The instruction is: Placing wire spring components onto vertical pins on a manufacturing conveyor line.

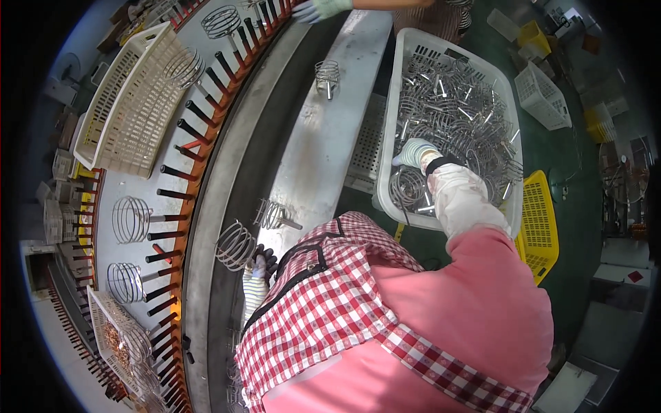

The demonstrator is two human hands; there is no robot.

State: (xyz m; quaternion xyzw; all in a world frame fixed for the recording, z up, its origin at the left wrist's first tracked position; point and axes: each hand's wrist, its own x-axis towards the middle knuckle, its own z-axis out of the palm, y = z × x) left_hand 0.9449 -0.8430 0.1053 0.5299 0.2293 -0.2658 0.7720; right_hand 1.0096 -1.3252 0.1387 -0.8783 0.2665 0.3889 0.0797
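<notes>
My left hand (259, 270), in a striped glove with dark fingertips, is closed by a wire coil (235, 246) with several round loops. It seems to hold the coil at its stem end, which the fingers hide. My right hand (417, 153), also gloved, reaches into a white crate (391, 131) heaped with wire coils on short metal stems. Its fingers point down among the coils and are mostly hidden, so I cannot see whether they grip one. A loose coil (273, 215) lies on the metal bench beside my left hand, and another coil (328, 77) lies farther up.
A curved rack (206, 158) with rows of black handles runs along the left, some bearing wire coils. Beyond it stand cream baskets (134, 103). A co-worker's gloved hand (320, 9) reaches in at the top. A yellow crate (538, 224) stands right of the white one.
</notes>
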